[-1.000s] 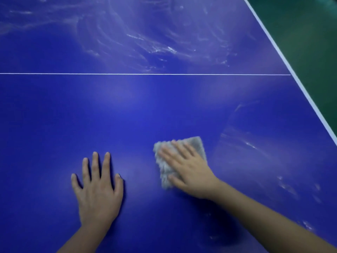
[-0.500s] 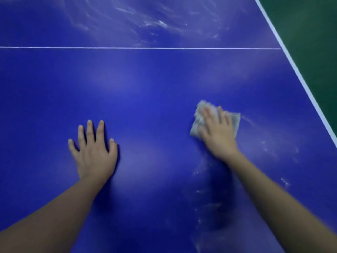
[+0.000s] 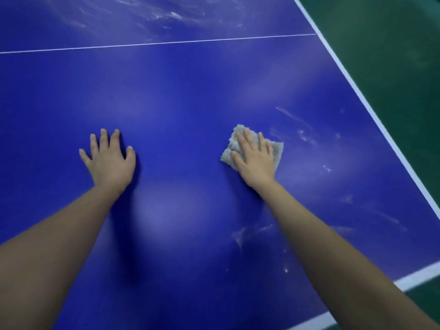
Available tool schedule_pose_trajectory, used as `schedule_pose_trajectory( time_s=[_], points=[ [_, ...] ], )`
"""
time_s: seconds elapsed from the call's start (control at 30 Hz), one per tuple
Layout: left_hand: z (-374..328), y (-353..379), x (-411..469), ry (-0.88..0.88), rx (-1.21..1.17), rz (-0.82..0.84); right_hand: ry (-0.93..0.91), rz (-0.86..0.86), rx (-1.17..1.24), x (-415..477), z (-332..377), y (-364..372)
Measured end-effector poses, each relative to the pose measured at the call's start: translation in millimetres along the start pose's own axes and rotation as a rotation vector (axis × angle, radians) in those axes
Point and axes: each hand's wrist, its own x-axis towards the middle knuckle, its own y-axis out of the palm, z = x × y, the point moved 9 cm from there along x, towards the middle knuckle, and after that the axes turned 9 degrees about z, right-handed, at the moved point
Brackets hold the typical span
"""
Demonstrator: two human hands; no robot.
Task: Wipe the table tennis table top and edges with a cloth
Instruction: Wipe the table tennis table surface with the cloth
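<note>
The blue table tennis table top [image 3: 185, 96] fills the view, with a thin white centre line across the far part. A grey fluffy cloth [image 3: 232, 146] lies flat on it, right of centre. My right hand [image 3: 254, 160] presses down on the cloth with straight, spread fingers. My left hand [image 3: 108, 158] rests palm-down on the bare blue surface to the left, fingers straight. Wet whitish streaks mark the surface to the right of the cloth and beyond the centre line.
The table's white right edge line [image 3: 371, 115] runs diagonally down the right side. A white near edge line [image 3: 414, 279] shows at the bottom right corner. Green floor [image 3: 392, 44] lies beyond both edges.
My right hand has slid the cloth away from me and to the right, leaving wet streaks behind it. The view has pulled back, so both forearms and the near edge now show.
</note>
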Motion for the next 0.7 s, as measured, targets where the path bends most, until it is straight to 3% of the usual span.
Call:
schedule_pose_trajectory(
  time_s=[0.17, 0.27, 0.33, 0.4, 0.5, 0.57, 0.63, 0.7],
  points=[
    [-32.8, 1.7, -57.5, 0.334, -0.049, 0.023, -0.401, 0.022, -0.183, -149.3, 95.4, 68.1],
    [-53.0, 23.7, -107.4, 0.493, -0.020, 0.105, -0.708, 0.207, -0.264, -247.3, 130.1, 116.0],
    [-57.2, 41.3, -129.0, 0.520, 0.053, 0.148, -0.800, 0.265, -0.345, -259.6, 125.1, 120.9],
    [-53.7, 52.9, -138.6, 0.507, 0.125, 0.141, -0.678, 0.199, -0.370, -234.3, 96.1, 101.8],
    [-51.7, 54.3, -140.9, 0.504, 0.158, 0.105, -0.153, -0.001, -0.182, -179.5, 6.9, 44.3],
    [-53.5, 54.7, -140.0, 0.507, 0.155, 0.103, 0.135, -0.048, -0.087, -168.6, -40.8, 26.6],
    [-53.4, 55.8, -141.1, 0.503, 0.161, 0.109, 0.258, -0.089, -0.016, -173.8, -40.2, 28.7],
    [-52.8, 55.7, -141.3, 0.503, 0.161, 0.107, 0.238, -0.090, -0.048, -188.6, -4.0, 46.5]
  ],
)
